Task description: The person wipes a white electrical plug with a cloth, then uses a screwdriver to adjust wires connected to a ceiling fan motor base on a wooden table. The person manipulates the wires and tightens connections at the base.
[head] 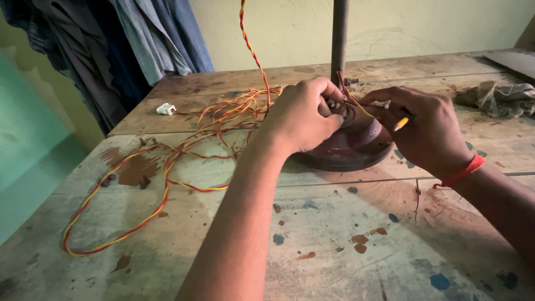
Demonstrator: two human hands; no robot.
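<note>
Red-and-yellow twisted wire (pixel 167 178) looped at nine o'clock across the paint-spattered wooden workbench (pixel 334 245), one strand climbing away at twelve. Dead centre, a rusty round stand base (pixel 356 146) with its grey pole (pixel 339 33) rising straight up. Left hand (pixel 301 114) curled over the base top, fingers bunched tight together on the wire ends there. Right hand (pixel 426 131) at three o'clock, fingers pinched shut on a small yellow-tipped tool (pixel 401 124), red thread band (pixel 465 170) at the wrist. Best done slowly: strands held taut, tool tip kept close to the joint, base pressed steady. Small white plug-like fitting (pixel 166 109) at ten o'clock, plain, no visible label. Crumpled rag (pixel 496 97) at two o'clock. Hanging clothes (pixel 111 39) at eleven.
</note>
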